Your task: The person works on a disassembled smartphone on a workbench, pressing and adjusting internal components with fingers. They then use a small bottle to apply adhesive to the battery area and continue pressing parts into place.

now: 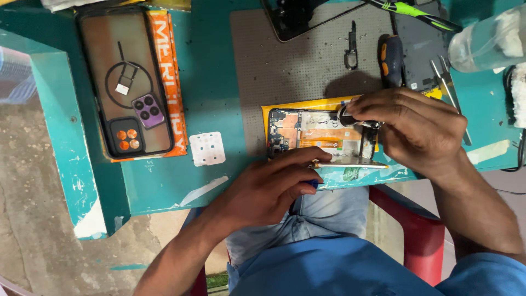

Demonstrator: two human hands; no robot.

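An opened phone with its back off lies on a yellow pad at the near edge of the teal bench, circuit board and orange flex cables showing. My left hand rests against the phone's near edge and holds a thin metal tool with a blue handle, lying along that edge. My right hand is over the phone's right end, fingertips pinching a small round dark part there.
A grey work mat holds a small black part and a screwdriver. Tweezers, a clear bottle at right. A phone case on an orange box and a white card at left. Red chair below.
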